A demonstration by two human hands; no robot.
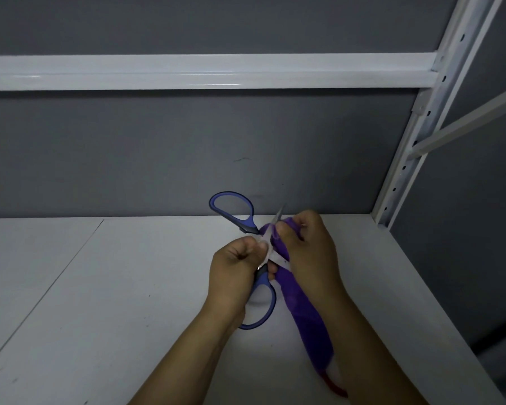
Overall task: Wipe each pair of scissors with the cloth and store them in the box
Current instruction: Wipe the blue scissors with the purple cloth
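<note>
Cloth [304, 311] seemingly around scissors [247, 223]; shelf [129, 287] beneath.

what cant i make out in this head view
Head view only:
Blades of the blue-handled steel scissors: mostly covered by the purple fabric cloth and right hand; exposed tip blurred.
Scissor pivot: under the left hand.
The storage box: outside the frame.

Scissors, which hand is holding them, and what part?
The left hand grips the scissors at the middle, where the blades meet the handles. The right hand pinches the purple cloth around one blade.
</note>
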